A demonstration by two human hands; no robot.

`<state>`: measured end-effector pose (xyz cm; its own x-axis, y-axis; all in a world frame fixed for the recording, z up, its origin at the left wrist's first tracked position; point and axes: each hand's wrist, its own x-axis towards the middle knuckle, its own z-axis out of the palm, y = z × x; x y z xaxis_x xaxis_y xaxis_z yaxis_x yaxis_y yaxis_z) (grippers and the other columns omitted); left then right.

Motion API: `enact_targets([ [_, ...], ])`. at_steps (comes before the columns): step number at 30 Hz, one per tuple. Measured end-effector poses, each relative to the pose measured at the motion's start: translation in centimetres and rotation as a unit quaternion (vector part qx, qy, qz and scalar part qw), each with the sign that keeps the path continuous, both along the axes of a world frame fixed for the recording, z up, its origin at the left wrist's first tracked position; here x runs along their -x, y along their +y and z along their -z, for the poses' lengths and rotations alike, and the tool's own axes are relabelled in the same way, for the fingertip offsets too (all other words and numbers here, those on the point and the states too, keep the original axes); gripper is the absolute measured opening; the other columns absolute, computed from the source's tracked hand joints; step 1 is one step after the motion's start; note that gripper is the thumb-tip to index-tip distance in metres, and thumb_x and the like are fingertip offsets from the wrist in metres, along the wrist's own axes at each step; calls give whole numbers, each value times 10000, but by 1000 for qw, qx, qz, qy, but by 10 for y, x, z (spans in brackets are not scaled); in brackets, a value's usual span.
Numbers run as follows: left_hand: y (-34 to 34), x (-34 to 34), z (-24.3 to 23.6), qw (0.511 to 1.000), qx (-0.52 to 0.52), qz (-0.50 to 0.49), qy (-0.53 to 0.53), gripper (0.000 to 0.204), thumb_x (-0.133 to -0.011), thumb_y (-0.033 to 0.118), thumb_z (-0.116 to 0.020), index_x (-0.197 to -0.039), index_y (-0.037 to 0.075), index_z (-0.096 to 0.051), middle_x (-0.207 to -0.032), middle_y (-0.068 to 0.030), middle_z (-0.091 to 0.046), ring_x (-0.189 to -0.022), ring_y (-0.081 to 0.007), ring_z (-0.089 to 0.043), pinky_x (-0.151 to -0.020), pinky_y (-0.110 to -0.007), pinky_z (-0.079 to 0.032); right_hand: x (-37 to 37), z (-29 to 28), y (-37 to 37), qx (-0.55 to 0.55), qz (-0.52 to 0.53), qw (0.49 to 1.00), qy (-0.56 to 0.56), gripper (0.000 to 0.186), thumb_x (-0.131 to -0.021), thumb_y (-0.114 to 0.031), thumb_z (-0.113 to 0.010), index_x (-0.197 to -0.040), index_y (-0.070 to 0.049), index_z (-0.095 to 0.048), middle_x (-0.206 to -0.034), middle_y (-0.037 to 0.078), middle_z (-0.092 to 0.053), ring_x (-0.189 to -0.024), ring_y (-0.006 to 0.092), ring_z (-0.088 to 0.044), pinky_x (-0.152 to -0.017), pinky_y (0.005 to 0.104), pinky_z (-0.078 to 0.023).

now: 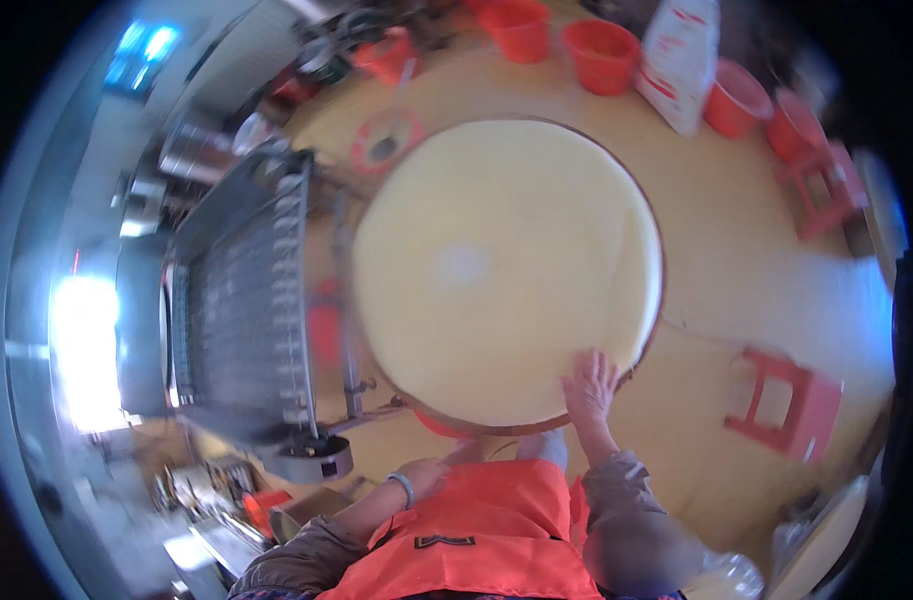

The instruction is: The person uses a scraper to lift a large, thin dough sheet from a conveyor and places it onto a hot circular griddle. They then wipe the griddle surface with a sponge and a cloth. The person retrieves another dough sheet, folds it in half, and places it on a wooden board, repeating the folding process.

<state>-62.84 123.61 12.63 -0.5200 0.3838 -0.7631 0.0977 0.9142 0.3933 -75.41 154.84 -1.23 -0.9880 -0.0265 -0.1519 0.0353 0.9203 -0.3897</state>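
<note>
A large round cream-coloured tabletop (497, 270) with a thin brown rim fills the middle of the head view. My right hand (590, 388) rests on its near right edge, palm down, fingers stretched and a little apart, with nothing in them. Low and left of that, my left hand (427, 476) is held beside my red apron (487, 500), just short of the table's near edge. A light blue band circles that wrist. Its fingers are blurred, and whether they hold anything cannot be made out.
Left of the table stands a dark machine (242, 300) with a ribbed, slatted bed and metal frame. Red buckets (602, 55) and a white sack (680, 65) line the far side. Red stools (789, 403) stand on the tan floor (722, 270) at right.
</note>
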Motion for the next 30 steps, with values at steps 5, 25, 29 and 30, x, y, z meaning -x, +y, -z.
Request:
enact_targets([
  [5,-57,-82,-1,985,-67,-158,33,226,-836,209,-548,-1004,67,-599,-998,-160,-605,-955,-340,-571,-841,-431,-448,-17,0,-12,-91,-35,994,-55,540,-839,-382,-580,-1287,-101,-464,-1365,168,-391,-1307,331,-299,-1073,520,-206],
  [25,-413,-467,18,666,50,-742,66,281,-819,211,-500,-1036,92,-633,-1017,-177,-640,-979,-336,-604,-845,-416,-475,-189,-193,-505,104,-297,926,209,351,-920,-235,-510,-1149,30,-541,-1137,208,-534,-1045,362,-505,-912,438,-411],
  [29,-451,-572,26,604,73,-791,67,349,-760,143,-567,-1104,104,-608,-1068,-187,-621,-1020,-335,-586,-878,-405,-469,-252,-229,-655,186,-431,871,146,351,-919,-212,-512,-1183,20,-508,-1162,197,-512,-1105,350,-462,-952,450,-364],
  [30,-456,-594,32,587,75,-804,62,367,-745,137,-587,-1109,102,-603,-1082,-188,-616,-1027,-336,-583,-881,-406,-467,-265,-239,-686,191,-459,855,150,352,-919,-208,-513,-1191,15,-502,-1168,195,-506,-1120,347,-452,-960,454,-354],
])
